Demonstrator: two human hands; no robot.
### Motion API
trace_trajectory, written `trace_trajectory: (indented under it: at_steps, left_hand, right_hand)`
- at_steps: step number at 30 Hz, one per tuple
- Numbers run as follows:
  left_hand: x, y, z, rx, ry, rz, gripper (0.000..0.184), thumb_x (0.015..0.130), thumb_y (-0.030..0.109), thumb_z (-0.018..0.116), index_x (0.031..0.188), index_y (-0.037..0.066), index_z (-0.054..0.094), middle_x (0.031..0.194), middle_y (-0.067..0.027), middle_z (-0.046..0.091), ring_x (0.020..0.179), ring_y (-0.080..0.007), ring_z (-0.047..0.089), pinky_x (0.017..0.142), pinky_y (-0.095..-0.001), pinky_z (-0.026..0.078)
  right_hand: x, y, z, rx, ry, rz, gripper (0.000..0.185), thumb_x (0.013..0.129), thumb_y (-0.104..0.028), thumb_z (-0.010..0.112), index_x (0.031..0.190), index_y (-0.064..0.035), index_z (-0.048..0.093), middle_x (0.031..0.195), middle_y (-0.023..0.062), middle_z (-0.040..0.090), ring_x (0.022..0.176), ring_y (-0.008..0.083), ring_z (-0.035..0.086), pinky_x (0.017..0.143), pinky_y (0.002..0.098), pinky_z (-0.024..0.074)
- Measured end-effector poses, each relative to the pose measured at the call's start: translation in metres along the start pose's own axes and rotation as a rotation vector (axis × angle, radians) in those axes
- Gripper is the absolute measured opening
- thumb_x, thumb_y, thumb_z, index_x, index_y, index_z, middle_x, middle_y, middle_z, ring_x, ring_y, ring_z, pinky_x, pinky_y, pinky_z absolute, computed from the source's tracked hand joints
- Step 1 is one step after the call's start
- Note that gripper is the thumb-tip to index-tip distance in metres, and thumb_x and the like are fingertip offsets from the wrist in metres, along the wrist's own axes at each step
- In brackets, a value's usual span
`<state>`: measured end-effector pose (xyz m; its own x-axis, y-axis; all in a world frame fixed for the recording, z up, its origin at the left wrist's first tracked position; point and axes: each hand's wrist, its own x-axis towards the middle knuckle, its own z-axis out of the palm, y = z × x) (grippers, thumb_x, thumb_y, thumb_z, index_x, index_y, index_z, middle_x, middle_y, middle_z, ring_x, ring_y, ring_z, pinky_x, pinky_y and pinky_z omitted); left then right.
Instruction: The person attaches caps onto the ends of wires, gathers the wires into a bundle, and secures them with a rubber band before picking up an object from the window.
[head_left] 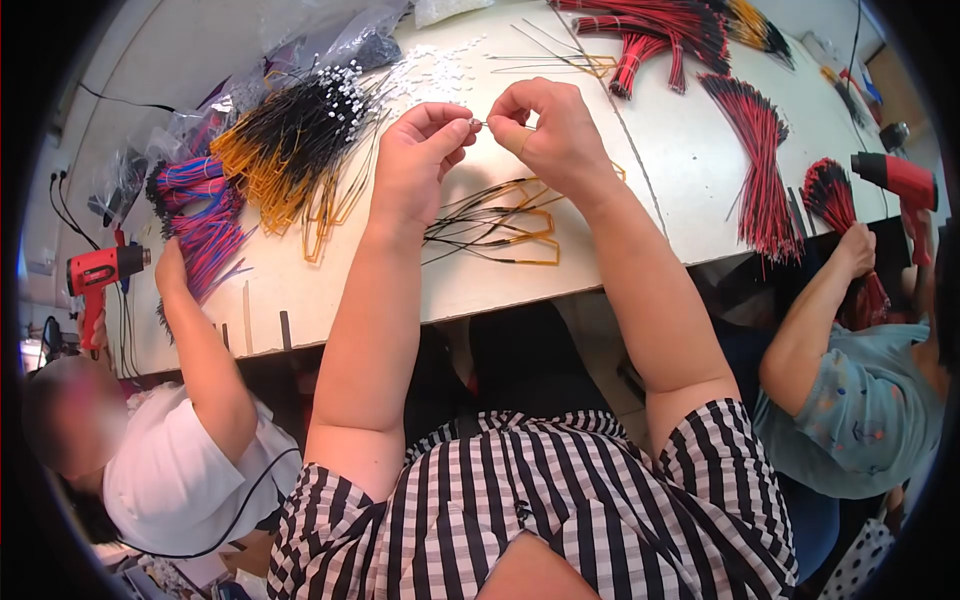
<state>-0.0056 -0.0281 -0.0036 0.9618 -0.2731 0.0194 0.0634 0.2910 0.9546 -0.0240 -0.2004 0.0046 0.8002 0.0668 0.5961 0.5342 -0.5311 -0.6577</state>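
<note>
Over the middle of the table, my left hand (pixel 425 160) pinches a tiny piece at its fingertips, too small to make out surely. Close to its right, my right hand (pixel 550 130) is closed in a pinch on a thin dark wire (pixel 485 124) whose end reaches the left fingertips. Below both hands lie several black wires with yellow sections (pixel 490 230), spread on the tabletop. Behind my left hand are scattered small white connectors (pixel 425 75). A large pile of black and yellow wires (pixel 290 150), many tipped with white connectors, lies to the left.
Red and black wire bundles (pixel 755 160) lie right and at the back. Blue, red and purple wires (pixel 205 200) lie left. Co-workers sit on both sides, near a red heat gun (pixel 100 270) at left and another heat gun (pixel 895 180) at right. Plastic bags (pixel 350 45) line the back.
</note>
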Motion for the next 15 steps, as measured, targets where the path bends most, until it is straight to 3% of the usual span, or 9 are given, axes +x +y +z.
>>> trace_trajectory:
  at_steps: [6, 15]
  left_hand:
    - [0.0007, -0.0012, 0.0003, -0.032, -0.032, 0.019, 0.01, 0.085, 0.003, 0.063, 0.096, 0.004, 0.063, 0.091, -0.0056, 0.068, 0.084, -0.0126, 0.063, 0.073, -0.023, 0.048]
    - [0.0001, 0.0004, 0.0025, -0.03, -0.036, 0.046, 0.011, 0.084, 0.002, 0.065, 0.094, 0.004, 0.062, 0.09, -0.0058, 0.068, 0.083, -0.0124, 0.063, 0.073, -0.023, 0.048]
  right_hand:
    - [-0.0003, -0.0027, 0.0002, 0.092, -0.026, 0.094, 0.015, 0.079, -0.014, 0.064, 0.077, 0.0006, 0.065, 0.071, 0.0077, 0.064, 0.064, 0.0148, 0.055, 0.06, 0.0285, 0.0444]
    - [-0.0019, -0.0058, -0.0001, 0.247, -0.052, 0.305, 0.015, 0.081, -0.015, 0.063, 0.08, -0.0006, 0.065, 0.071, -0.0003, 0.06, 0.066, 0.0077, 0.049, 0.06, 0.024, 0.04]
